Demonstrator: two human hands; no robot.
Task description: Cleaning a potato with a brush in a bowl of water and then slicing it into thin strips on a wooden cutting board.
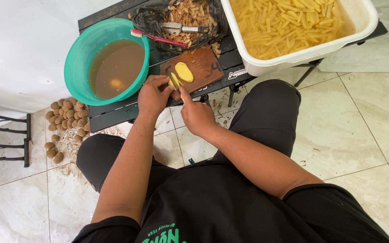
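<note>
My left hand (pixel 153 94) pinches a peeled yellow potato piece (pixel 174 81) at the near edge of a brown wooden cutting board (pixel 203 66). A flat potato slice (pixel 184 72) lies on the board just beyond it. My right hand (pixel 195 113) is closed around a knife handle, index finger stretched along the blade, which meets the potato piece and is mostly hidden. The board rests on a low black slatted table (pixel 113 112).
A teal basin (pixel 79 58) of murky brown water sits left of the board. A black bag of peelings (pixel 181 18) holds a peeler and a pink toothbrush. A white tub (pixel 361 18) of cut potato sticks stands right. Unpeeled potatoes (pixel 66 119) lie on the tiled floor.
</note>
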